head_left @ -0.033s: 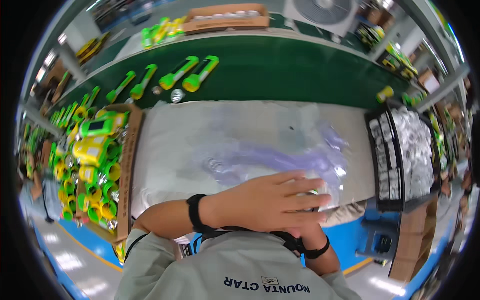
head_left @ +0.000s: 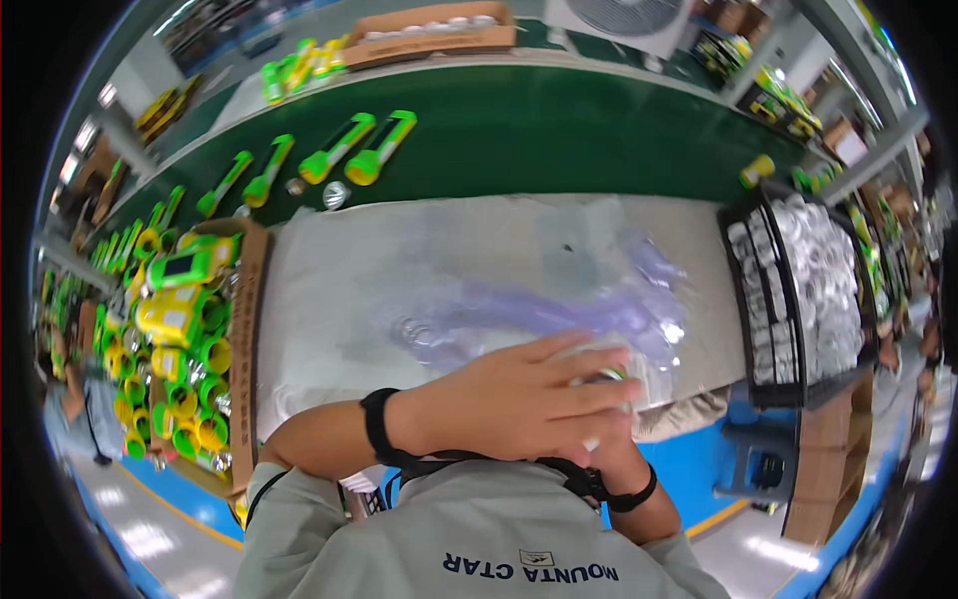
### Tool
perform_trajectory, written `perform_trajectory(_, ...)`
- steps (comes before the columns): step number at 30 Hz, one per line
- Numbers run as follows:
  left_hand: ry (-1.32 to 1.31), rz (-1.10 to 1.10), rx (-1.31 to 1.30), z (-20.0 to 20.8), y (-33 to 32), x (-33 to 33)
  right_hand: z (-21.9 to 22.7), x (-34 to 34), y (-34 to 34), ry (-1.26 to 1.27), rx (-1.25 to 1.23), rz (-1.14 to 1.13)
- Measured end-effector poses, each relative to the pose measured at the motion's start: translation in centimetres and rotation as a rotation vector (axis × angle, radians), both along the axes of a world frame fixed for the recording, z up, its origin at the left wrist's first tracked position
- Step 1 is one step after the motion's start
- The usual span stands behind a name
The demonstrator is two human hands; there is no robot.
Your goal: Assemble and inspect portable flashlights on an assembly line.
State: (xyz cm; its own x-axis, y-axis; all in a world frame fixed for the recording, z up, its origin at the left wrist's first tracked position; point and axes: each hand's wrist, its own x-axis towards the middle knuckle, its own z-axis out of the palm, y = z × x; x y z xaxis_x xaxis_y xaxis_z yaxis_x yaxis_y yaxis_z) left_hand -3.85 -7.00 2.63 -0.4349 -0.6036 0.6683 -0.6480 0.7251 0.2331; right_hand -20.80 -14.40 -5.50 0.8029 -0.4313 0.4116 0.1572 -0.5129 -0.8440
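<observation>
My left hand [head_left: 519, 397] reaches across in front of me, its fingers stretched out and slightly apart. Beneath those fingers lies my right hand [head_left: 611, 449], mostly covered. A small piece with green and whitish parts [head_left: 607, 375] peeks out between the left fingers; its kind is hidden. The right hand seems closed around it from below. Just beyond both hands, crumpled purple-tinted clear plastic film [head_left: 544, 311] is spread on the pale table cover [head_left: 329, 299].
At left, a cardboard box [head_left: 249, 349] overflows with green and yellow flashlight bodies [head_left: 170, 314]. Several flashlights [head_left: 382, 148] lie on the green surface [head_left: 519, 130] behind. A black crate [head_left: 763, 299] of clear plastic parts [head_left: 823, 290] stands right, near a blue stool [head_left: 748, 459].
The whole view has shifted a little, so the surroundings sit further left. The left fingers have moved slightly over the right hand, and more of the small piece between them shows.
</observation>
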Motion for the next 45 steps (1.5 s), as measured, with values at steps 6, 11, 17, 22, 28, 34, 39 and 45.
perform_trajectory(6,0.087,-0.021,0.049,-2.0,-1.6,-0.8,-0.2,-0.3,-1.8,-0.052,0.13,0.144)
perform_trajectory(11,0.195,-0.08,0.027,-2.8,-1.8,-1.2,0.1,-1.2,-1.5,0.087,0.009,0.323)
perform_trajectory(17,0.57,-0.235,0.109,-5.0,-1.7,-1.3,8.2,-2.8,-9.1,0.533,-0.025,0.318)
perform_trajectory(22,0.631,-0.302,0.269,-4.7,-1.5,-1.9,6.4,5.0,-15.9,0.878,-0.843,-0.211)
perform_trajectory(28,0.722,-0.293,0.532,-4.7,-1.0,-1.9,2.7,8.7,-16.7,1.232,-1.019,-0.121)
perform_trajectory(34,0.878,-0.293,0.644,-6.5,-1.2,-1.8,7.6,7.4,-16.5,0.874,-0.265,-0.135)
perform_trajectory(39,0.884,-0.323,0.517,-6.1,-2.3,-1.1,15.4,1.5,-8.2,0.494,0.578,-0.015)
perform_trajectory(45,0.846,-0.446,0.464,-6.5,-2.7,-1.4,12.8,-0.7,-5.8,0.603,0.458,0.036)
